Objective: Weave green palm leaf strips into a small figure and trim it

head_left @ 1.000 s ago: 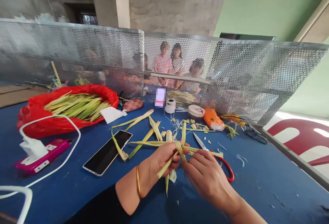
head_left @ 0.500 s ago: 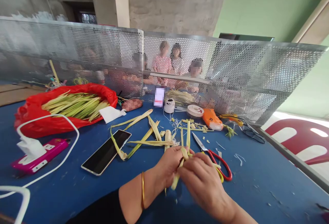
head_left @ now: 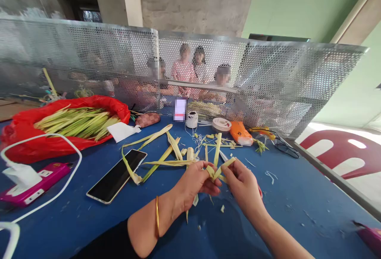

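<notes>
Just right of the middle, my left hand (head_left: 199,180) pinches a folded piece of pale yellow-green leaf strip (head_left: 210,171). My right hand (head_left: 243,185), close beside it, has thumb and fingertips closed on the end of a leaf strip (head_left: 224,167) that slants up to the right from the fold. Another strip (head_left: 218,148) stands out beyond the hands. Scissors (head_left: 223,156) lie behind my right hand, which covers most of their red handles. More loose leaf strips (head_left: 166,163) lie to the left of my hands.
A black phone (head_left: 117,176) lies to the left, near a red bag (head_left: 18,132) of green leaves and a pink power strip (head_left: 56,170) with a white cable. Thread spool (head_left: 192,120), tape roll (head_left: 221,124) and orange packet (head_left: 239,133) stand before the perforated metal screen (head_left: 127,52). People sit behind it.
My right hand has moved up and right, drawing a strip end outward from the fold, and now covers the scissors' handles. The whole view has shifted slightly.
</notes>
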Demonstrator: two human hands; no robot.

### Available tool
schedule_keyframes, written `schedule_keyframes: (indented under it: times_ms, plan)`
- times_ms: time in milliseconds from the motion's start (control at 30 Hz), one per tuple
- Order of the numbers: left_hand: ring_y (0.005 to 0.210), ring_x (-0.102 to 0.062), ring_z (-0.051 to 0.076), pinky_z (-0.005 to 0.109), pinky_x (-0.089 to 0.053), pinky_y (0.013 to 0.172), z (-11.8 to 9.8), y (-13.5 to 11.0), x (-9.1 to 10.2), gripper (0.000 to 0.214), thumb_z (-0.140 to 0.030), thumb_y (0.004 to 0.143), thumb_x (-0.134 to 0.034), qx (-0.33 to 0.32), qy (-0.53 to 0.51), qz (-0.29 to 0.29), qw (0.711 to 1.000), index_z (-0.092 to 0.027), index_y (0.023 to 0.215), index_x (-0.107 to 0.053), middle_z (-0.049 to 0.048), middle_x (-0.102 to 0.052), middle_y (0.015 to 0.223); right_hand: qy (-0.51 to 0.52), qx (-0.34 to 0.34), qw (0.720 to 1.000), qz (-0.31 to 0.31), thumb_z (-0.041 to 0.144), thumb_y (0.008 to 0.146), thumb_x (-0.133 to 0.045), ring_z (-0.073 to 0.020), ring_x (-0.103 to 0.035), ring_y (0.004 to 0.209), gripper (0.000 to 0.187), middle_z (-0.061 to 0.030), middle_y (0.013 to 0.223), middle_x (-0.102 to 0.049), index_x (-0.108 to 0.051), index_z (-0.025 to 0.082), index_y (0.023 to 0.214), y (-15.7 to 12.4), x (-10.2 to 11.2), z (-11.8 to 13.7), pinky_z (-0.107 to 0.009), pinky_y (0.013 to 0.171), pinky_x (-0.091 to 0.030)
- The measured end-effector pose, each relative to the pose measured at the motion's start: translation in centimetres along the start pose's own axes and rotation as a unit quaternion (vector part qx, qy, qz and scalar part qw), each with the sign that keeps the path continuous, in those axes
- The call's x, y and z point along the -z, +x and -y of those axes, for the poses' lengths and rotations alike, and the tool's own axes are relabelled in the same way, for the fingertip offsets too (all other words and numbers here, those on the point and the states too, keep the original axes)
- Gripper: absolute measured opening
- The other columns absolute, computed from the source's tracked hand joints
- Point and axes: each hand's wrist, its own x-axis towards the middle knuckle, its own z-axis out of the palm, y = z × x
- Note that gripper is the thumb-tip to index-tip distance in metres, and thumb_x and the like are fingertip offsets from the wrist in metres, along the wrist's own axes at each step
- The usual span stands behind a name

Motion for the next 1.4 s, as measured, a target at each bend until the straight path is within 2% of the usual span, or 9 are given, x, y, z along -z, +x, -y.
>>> schedule_keyframes:
  times_ms: [333, 533, 700, 800, 867, 933, 1067, 1167, 1400]
  plan:
    - [0.069, -0.066, 0.014, 0.029, -0.053, 0.076, -0.1, 0.0, 0.0, 0.029, -0.016, 0.068, -0.061, -0.045, -0.061, 0.055, 0.996, -0.014, 0.097, -0.061, 0.0042, -0.069, 0.079, 0.017, -0.032, 0.999, -0.018, 0.041, 0.083, -0.054, -0.0112, -0.042, 0.05, 0.024, 0.0061, 0.057, -0.046, -0.045, 0.022, 0.069, 0.5, 0.0, -1.1, -0.022, 0.044, -0.032]
    - [0.062, -0.061, 0.013, 0.028, -0.055, 0.065, 1.0, 0.8, -0.2, 0.03, -0.028, 0.069, -0.073, -0.153, 0.045, -0.084, 0.984, -0.015, 0.095, -0.065, -0.0012, -0.064, 0.071, 0.063, -0.09, 0.994, 0.005, 0.045, 0.078, -0.059, -0.0122, -0.048, 0.046, 0.027, 0.0049, 0.054, -0.051, -0.05, 0.021, 0.072, 0.1, -0.4, -0.6, -0.023, 0.042, -0.037]
    - [0.059, -0.063, 0.013, 0.027, -0.054, 0.064, 0.7, 1.6, 0.7, 0.032, -0.024, 0.066, -0.075, -0.101, -0.047, -0.16, 0.981, -0.014, 0.095, -0.066, 0.0005, -0.067, 0.073, 0.178, -0.193, 0.963, 0.059, 0.052, 0.078, -0.058, -0.0146, -0.057, 0.042, 0.033, 0.0013, 0.061, -0.062, -0.049, 0.021, 0.078, -0.6, -0.9, 0.1, -0.023, 0.039, -0.041]
    - [0.054, -0.062, 0.012, 0.024, -0.052, 0.059, 0.5, 1.7, 1.1, 0.031, -0.022, 0.065, -0.075, -0.093, -0.053, -0.174, 0.979, -0.013, 0.093, -0.066, 0.0001, -0.066, 0.067, 0.136, -0.089, 0.981, 0.109, 0.043, 0.086, -0.053, -0.0175, -0.065, 0.055, 0.025, -0.0033, 0.077, -0.069, -0.054, 0.021, 0.096, -0.9, -0.7, 0.5, -0.026, 0.047, -0.048]
    - [0.056, -0.062, 0.012, 0.024, -0.051, 0.059, 0.5, 1.7, 1.1, 0.033, -0.023, 0.064, -0.076, -0.101, -0.045, -0.155, 0.982, -0.013, 0.093, -0.067, 0.0005, -0.066, 0.067, 0.055, 0.056, 0.985, 0.154, 0.033, 0.09, -0.049, -0.0194, -0.069, 0.075, 0.023, -0.0063, 0.094, -0.071, -0.057, 0.023, 0.109, -0.9, -0.2, 0.6, -0.029, 0.063, -0.053]
    - [0.058, -0.062, 0.012, 0.023, -0.051, 0.059, 0.6, 1.5, 0.9, 0.036, -0.024, 0.062, -0.078, -0.104, -0.03, -0.137, 0.985, -0.013, 0.095, -0.068, 0.0007, -0.067, 0.068, -0.039, 0.192, 0.963, 0.183, 0.024, 0.092, -0.047, -0.0194, -0.067, 0.088, 0.024, -0.0071, 0.101, -0.07, -0.062, 0.024, 0.111, -0.7, 0.5, 0.7, -0.03, 0.075, -0.052]
    - [0.056, -0.06, 0.01, 0.022, -0.05, 0.06, 0.6, 0.9, 0.4, 0.029, -0.025, 0.063, -0.077, -0.093, 0.016, -0.083, 0.992, -0.014, 0.089, -0.071, 0.0009, -0.067, 0.067, -0.209, 0.348, 0.909, 0.092, 0.018, 0.092, -0.046, -0.0198, -0.064, 0.079, 0.025, -0.0061, 0.088, -0.07, -0.069, 0.025, 0.099, 0.0, 1.7, 0.7, -0.032, 0.071, -0.046]
    - [0.059, -0.061, 0.012, 0.025, -0.05, 0.064, 0.4, 0.4, 0.1, 0.017, -0.025, 0.067, -0.072, -0.086, 0.057, -0.011, 0.995, -0.014, 0.079, -0.072, 0.0023, -0.067, 0.068, -0.247, 0.359, 0.9, 0.009, 0.02, 0.09, -0.05, -0.0217, -0.062, 0.086, 0.018, -0.0066, 0.091, -0.068, -0.066, 0.022, 0.083, 0.6, 2.0, 0.7, -0.037, 0.081, -0.041]
    - [0.066, -0.063, 0.014, 0.03, -0.05, 0.074, 0.2, -0.1, -0.2, 0.017, -0.021, 0.068, -0.066, -0.056, 0.063, 0.032, 0.996, -0.015, 0.082, -0.073, 0.0015, -0.068, 0.074, -0.238, 0.173, 0.955, 0.042, 0.027, 0.088, -0.051, -0.0148, -0.053, 0.061, 0.018, 0.0013, 0.069, -0.059, -0.052, 0.022, 0.071, 0.6, 1.6, 0.4, -0.026, 0.058, -0.037]
